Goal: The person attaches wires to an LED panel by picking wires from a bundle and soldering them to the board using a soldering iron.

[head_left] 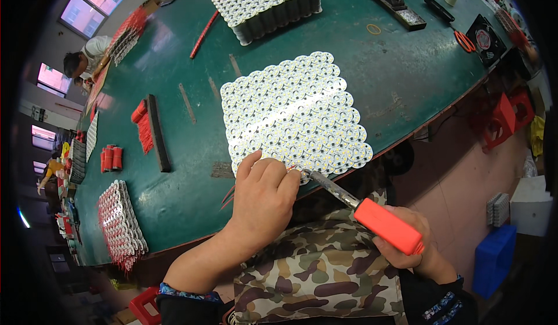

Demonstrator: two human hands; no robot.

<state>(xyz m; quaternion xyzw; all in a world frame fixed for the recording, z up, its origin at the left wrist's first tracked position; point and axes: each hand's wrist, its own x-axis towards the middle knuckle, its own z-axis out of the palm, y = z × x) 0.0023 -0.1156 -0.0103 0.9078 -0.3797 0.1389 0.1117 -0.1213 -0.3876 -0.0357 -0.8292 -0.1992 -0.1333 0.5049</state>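
A square panel of joined round white circuit boards [285, 113] lies flat on the green table in front of me. My left hand [263, 194] rests over its near edge with fingers bent together, pinching thin red wires [228, 199] whose loose ends stick out to the left of the hand. The exact grip is partly hidden by the knuckles. My right hand [429, 239] is closed around the red handle of a soldering iron [386, 225]. Its metal shaft slants up and left, and the tip meets the panel's near edge just beside my left fingertips.
A stack of similar panels [264, 20] stands at the far side. Red wire bundles [145, 134] lie by a dark bar [158, 133] at left, near wired boards [121, 223]. At far right are a black tray [401, 12] and orange-handled scissors [464, 41]. A person [96, 52] works far left.
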